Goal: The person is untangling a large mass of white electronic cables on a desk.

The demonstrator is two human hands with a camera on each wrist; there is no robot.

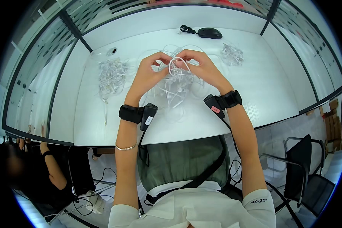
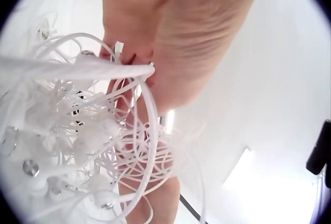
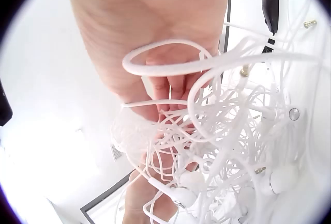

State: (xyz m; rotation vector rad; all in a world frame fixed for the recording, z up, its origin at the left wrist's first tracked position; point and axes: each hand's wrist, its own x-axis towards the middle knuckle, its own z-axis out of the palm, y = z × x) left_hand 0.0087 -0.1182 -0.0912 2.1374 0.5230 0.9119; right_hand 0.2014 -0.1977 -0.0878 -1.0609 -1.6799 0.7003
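Observation:
A tangle of white wired earphones (image 1: 178,85) lies on the white desk between both hands. From the left, my left hand (image 1: 150,72) pinches cable strands between thumb and fingers. Opposite it, my right hand (image 1: 206,68) pinches strands of the same tangle, fingertips close to the left ones. A thicker loop of white cable arches up between them. Close up in the right wrist view, earbuds (image 3: 283,178) with metal-ringed ends hang among the strands, below the right palm (image 3: 150,22). Knotted cables (image 2: 139,151) partly cover the fingertips in the left wrist view.
A larger heap of white earphones (image 1: 113,76) lies on the left, a smaller bundle (image 1: 232,55) at the back right. A black mouse (image 1: 210,33) with coiled cord sits at the back. Low partitions (image 1: 307,64) enclose the desk; another person (image 1: 53,171) is at lower left.

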